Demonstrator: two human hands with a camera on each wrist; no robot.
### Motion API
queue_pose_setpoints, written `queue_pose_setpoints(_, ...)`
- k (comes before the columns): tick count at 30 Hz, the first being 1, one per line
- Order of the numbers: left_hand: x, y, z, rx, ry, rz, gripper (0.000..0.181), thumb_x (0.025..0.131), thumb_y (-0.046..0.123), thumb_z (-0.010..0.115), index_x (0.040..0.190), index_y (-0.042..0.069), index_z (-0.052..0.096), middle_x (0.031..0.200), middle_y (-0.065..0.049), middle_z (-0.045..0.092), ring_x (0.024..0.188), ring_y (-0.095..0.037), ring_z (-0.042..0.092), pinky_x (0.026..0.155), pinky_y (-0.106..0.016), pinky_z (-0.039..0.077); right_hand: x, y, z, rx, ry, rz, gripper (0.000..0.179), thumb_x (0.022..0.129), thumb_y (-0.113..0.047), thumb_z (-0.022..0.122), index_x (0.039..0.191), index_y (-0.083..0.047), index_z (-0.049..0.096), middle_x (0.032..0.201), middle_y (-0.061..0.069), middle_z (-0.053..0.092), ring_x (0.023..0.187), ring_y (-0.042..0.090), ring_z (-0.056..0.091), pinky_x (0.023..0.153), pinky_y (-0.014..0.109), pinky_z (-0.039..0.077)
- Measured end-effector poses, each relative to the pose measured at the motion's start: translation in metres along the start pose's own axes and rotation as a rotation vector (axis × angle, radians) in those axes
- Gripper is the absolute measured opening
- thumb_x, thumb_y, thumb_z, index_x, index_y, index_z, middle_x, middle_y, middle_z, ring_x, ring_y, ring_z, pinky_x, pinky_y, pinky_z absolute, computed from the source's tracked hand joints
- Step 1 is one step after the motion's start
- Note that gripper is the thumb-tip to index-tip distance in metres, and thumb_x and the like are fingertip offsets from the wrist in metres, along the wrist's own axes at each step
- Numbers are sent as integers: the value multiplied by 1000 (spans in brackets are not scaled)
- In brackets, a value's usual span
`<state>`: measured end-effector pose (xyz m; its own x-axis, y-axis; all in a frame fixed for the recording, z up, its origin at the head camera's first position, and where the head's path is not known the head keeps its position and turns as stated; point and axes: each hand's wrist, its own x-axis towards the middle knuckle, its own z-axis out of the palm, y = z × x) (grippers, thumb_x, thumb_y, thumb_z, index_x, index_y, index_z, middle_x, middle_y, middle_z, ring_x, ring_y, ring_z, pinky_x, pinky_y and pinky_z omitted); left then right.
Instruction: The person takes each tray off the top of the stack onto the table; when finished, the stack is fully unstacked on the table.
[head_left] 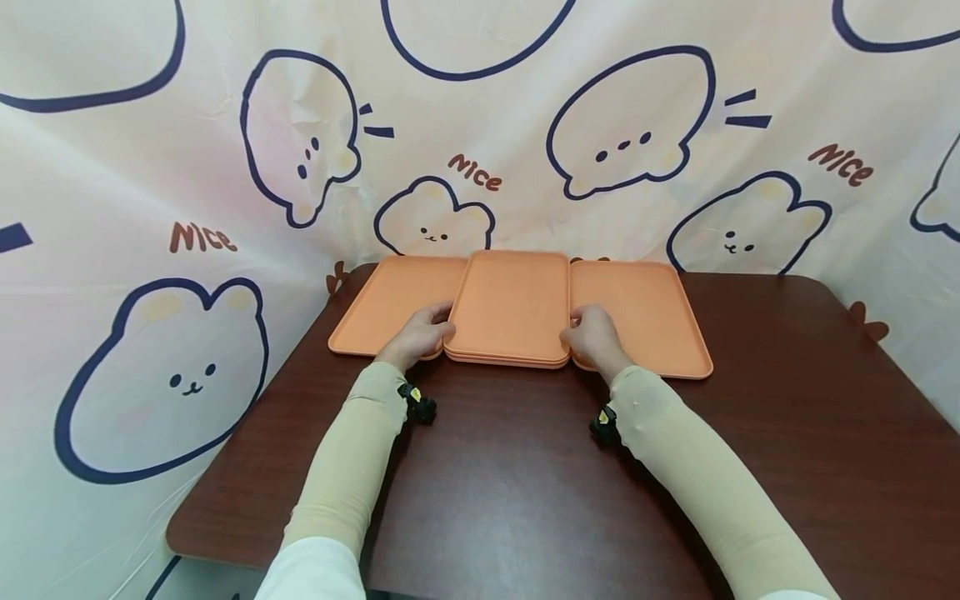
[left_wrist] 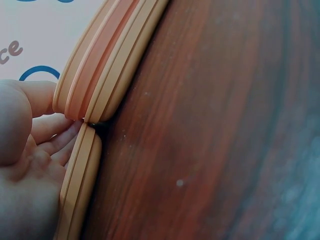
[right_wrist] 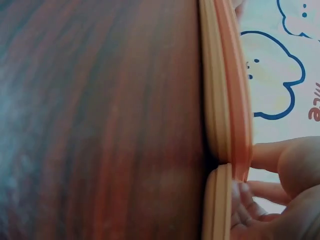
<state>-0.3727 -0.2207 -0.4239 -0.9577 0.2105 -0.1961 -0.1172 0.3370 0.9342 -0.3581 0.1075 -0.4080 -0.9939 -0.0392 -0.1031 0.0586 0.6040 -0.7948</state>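
Three orange trays' worth of space is covered side by side at the far end of the table. In the middle stands a stack of orange trays (head_left: 512, 304), its layered rims (left_wrist: 102, 62) showing in the left wrist view. My left hand (head_left: 422, 333) holds the stack's left side, thumb at the upper rim and fingers lower along the edge. On the opposite side my right hand (head_left: 596, 337) grips the edge likewise, with its thumb (right_wrist: 267, 156) against the upper tray. Beneath the left hand lies the left tray (head_left: 390, 300); the right tray (head_left: 637, 317) lies under the right hand.
The dark brown wooden table (head_left: 510, 483) extends toward me and to the right. A pale curtain (head_left: 465, 117) with cartoon bear outlines hangs close behind and to the left of the table. A small black wrist camera (head_left: 420, 406) sits on the left wrist.
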Motion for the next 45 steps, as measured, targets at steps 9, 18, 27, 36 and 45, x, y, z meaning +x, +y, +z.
queue_pose_setpoints(9,1,0,2,-14,-16,41,69,110,11,50,173,10,23,172,-17,37,50,-3,39,53,-21,41,0,2,2,106,21,70,57,101,-3,59,157,-1,54,165,19,49,103,21,58,69,29,45)
queue_pose_setpoints(18,3,6,3,26,19,43,62,113,18,49,171,9,30,174,-14,37,116,-15,67,101,-30,54,0,6,-8,274,46,109,57,100,-6,59,157,-7,56,150,17,59,79,20,56,58,28,45)
queue_pose_setpoints(27,3,3,3,46,26,38,58,116,17,44,171,5,29,176,-17,32,163,-29,32,132,-47,32,-5,12,-25,350,54,147,60,100,-1,57,159,-4,52,156,24,57,125,31,65,87,30,57)
queue_pose_setpoints(36,1,-1,2,43,29,38,60,115,14,47,171,5,28,176,-17,32,164,-30,30,132,-47,31,-9,25,-27,602,72,182,59,108,-4,55,165,-11,45,163,22,49,130,28,64,85,22,59)
queue_pose_setpoints(45,-1,0,2,46,24,45,62,113,12,48,171,5,27,176,-18,32,163,-31,31,131,-47,34,-20,41,-39,571,164,131,51,110,-15,57,161,-16,54,151,10,53,62,6,41,61,23,39)
